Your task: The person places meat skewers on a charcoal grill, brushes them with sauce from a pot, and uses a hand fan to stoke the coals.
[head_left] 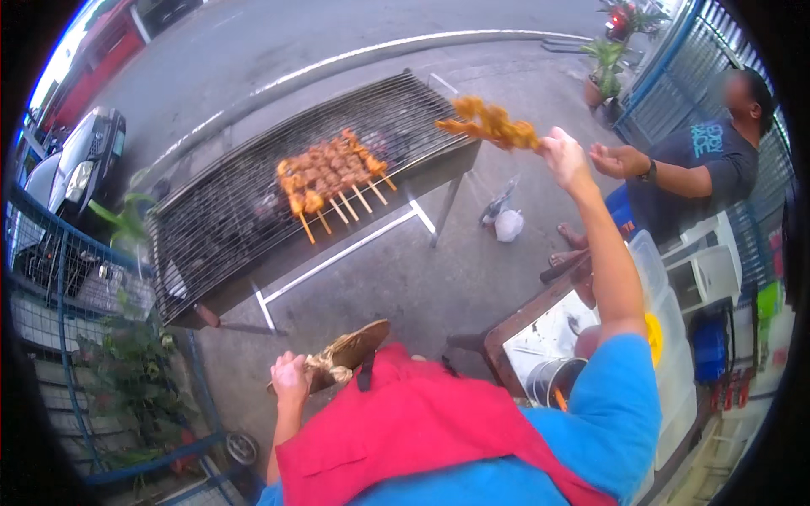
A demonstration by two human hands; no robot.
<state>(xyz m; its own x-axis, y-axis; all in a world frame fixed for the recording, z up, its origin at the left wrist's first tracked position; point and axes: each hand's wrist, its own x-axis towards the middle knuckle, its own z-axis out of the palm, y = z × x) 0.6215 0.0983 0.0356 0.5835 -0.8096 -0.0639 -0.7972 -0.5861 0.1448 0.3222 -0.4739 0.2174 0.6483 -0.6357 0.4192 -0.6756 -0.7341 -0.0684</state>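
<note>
My right hand (563,155) grips a bunch of orange-brown meat skewers (497,125), raised past the right end of a charcoal grill (215,221). Those skewers look slightly blurred, and their stick ends are hidden in my fist. Down at the lower left, my left hand (291,377) is closed around a piece of brown cardboard (357,345); crumpled pale material (329,364) shows beside the fingers. Across the middle of the grate lie several meat skewers (329,166) side by side, their bare wooden sticks pointing towards me over the near edge.
A seated person (696,152) holds a hand out close to my right hand. To my right stand a wood-edged table (525,332), a metal pot (550,382) and clear plastic containers (671,354). A plastic bag (508,224) lies on the concrete. Blue mesh fencing (63,329) borders the left.
</note>
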